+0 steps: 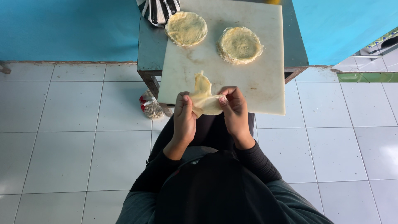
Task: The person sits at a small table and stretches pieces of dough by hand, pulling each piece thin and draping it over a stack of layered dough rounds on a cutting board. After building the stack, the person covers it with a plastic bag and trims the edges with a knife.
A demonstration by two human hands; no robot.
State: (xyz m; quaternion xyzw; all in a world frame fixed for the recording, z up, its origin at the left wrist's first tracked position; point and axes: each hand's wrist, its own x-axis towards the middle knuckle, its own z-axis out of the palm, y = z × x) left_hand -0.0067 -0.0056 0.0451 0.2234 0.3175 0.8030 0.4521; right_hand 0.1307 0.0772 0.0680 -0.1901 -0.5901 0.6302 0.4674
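Over the lap: both hands pinch one thin wrapper (205, 99).
Left fingers (185, 103): holding its left edge.
Right fingers (227, 98): holding its right edge.
Board (257, 79): two stacks (186, 28) beyond.

The person wears long black sleeves (259, 159) to the wrists, a dark top and black trousers.

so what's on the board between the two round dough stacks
Nothing: in the head view, only bare white board separates the left stack from the right stack.
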